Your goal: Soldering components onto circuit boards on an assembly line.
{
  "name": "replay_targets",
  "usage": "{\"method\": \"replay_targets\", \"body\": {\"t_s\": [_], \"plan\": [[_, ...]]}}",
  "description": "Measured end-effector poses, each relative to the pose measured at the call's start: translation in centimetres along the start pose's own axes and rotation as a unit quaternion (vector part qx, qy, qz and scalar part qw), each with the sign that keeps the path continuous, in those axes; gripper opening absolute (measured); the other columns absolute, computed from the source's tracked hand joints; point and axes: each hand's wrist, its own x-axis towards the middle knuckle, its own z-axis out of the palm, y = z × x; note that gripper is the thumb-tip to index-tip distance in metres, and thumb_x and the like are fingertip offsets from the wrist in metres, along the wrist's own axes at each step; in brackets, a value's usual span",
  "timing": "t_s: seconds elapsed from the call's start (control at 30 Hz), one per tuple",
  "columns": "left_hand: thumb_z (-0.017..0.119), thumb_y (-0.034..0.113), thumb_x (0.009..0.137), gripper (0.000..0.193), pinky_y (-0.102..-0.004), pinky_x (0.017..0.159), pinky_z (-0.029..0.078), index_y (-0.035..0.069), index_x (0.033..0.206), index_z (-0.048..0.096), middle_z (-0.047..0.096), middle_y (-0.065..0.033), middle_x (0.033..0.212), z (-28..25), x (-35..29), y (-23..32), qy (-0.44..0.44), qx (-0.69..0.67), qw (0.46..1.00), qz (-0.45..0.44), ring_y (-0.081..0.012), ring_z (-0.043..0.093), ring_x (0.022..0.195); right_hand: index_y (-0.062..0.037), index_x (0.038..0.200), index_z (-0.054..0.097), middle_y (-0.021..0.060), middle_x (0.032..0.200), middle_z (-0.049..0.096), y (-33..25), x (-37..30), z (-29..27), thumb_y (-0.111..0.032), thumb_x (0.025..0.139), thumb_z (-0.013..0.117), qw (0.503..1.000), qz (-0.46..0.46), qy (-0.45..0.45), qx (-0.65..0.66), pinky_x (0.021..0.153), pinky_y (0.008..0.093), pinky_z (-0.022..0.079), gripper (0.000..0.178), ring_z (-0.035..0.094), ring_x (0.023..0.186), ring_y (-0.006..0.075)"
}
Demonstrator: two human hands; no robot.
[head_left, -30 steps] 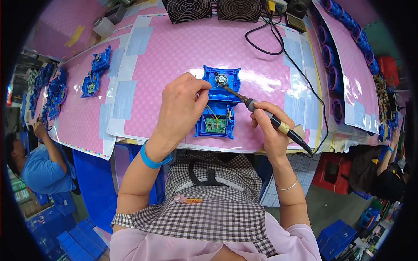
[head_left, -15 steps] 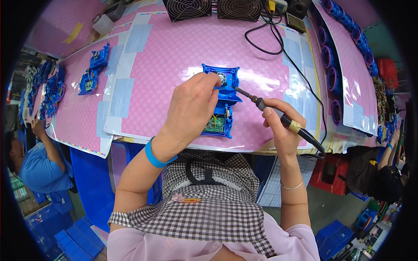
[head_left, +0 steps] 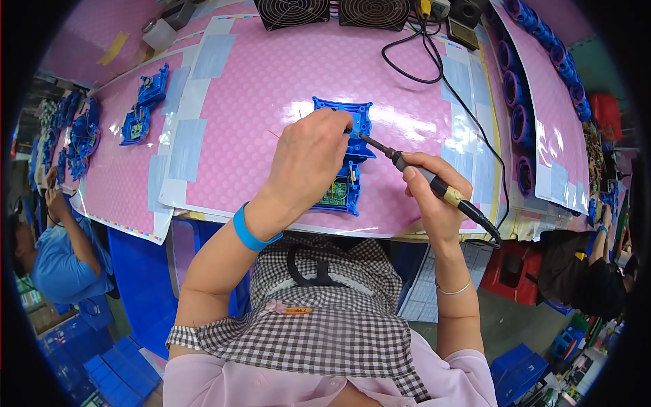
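My left hand (head_left: 306, 154) is closed in a pinch over an upper blue plastic housing (head_left: 365, 117); whatever its fingertips hold is hidden behind them. A thin red wire end sticks out left of this hand. In my right hand (head_left: 439, 193) is a soldering iron (head_left: 401, 161) with a dark grip and yellow tape. Its tip points left, at the inside of the upper housing close to my left fingertips; contact cannot be made out. Just below lies a lower blue housing (head_left: 354, 198) holding a green circuit board (head_left: 332, 195), partly covered by my left hand.
Two black fans (head_left: 293, 13) stand at the far edge. The iron's black cable (head_left: 468, 119) runs down the right side. Another opened blue housing (head_left: 152, 88) lies to the left. Purple-ringed blue parts (head_left: 519, 125) line the right. A person in a blue shirt (head_left: 71, 261) works at left.
My left hand has shifted slightly right over the upper housing, covering the round silver part seen before. The iron has moved a little left with my right hand.
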Motion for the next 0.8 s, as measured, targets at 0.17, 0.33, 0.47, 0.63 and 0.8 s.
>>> {"method": "replay_targets", "body": {"t_s": [0.17,0.33,0.47,0.63,0.8], "plan": [[0.066,0.005,0.083,0.013,-0.0298,0.063,0.047,0.0,0.095,0.068,0.067,-0.0094,0.084,-3.8,-1.0,-1.5,0.088,-0.154,0.974,-0.142,-0.018,0.062,0.071,0.0049,0.099,0.069,0.0076,0.078,0.066,0.1,-0.2,-0.3,-0.001,0.082,0.065,1.0,-0.006,0.004,0.006,0.055,0.0202,0.045,0.018,0.059,0.061,0.009],[0.072,0.013,0.08,0.015,-0.0272,0.065,0.046,0.0,0.085,0.071,0.068,-0.0105,0.084,-3.1,-2.4,-3.1,0.063,-0.172,0.959,-0.215,-0.0136,0.06,0.072,0.0054,0.099,0.068,0.0086,0.077,0.066,0.1,0.1,-0.7,-0.001,0.082,0.065,0.999,0.014,0.024,0.024,0.053,0.0206,0.044,0.019,0.058,0.059,0.0103],[0.072,0.012,0.079,0.013,-0.0268,0.061,0.045,0.0,0.084,0.072,0.068,-0.0108,0.082,-1.8,-1.5,-1.7,0.038,-0.042,0.98,-0.193,-0.0121,0.059,0.069,0.0049,0.1,0.068,0.0081,0.076,0.066,0.5,0.0,-0.6,-0.001,0.083,0.065,1.0,0.021,0.018,0.011,0.054,0.0203,0.045,0.018,0.058,0.059,0.0102],[0.071,0.011,0.079,0.012,-0.0296,0.056,0.044,0.0,0.084,0.071,0.067,-0.0093,0.075,-1.5,-0.9,0.5,0.045,-0.209,0.953,-0.213,-0.0156,0.058,0.06,0.0046,0.1,0.068,0.0074,0.076,0.066,0.6,-0.1,-0.3,-0.002,0.083,0.065,1.0,0.015,0.017,0.019,0.054,0.0201,0.045,0.019,0.058,0.06,0.0095],[0.07,0.009,0.079,0.011,-0.0307,0.057,0.047,0.001,0.086,0.071,0.069,-0.0103,0.078,-0.5,-0.9,0.1,0.032,-0.179,0.971,-0.155,-0.0192,0.063,0.063,0.0046,0.101,0.069,0.0068,0.075,0.066,0.6,-0.1,-0.3,-0.002,0.083,0.065,0.999,0.017,0.011,0.029,0.055,0.0201,0.046,0.019,0.059,0.06,0.0091]]}}
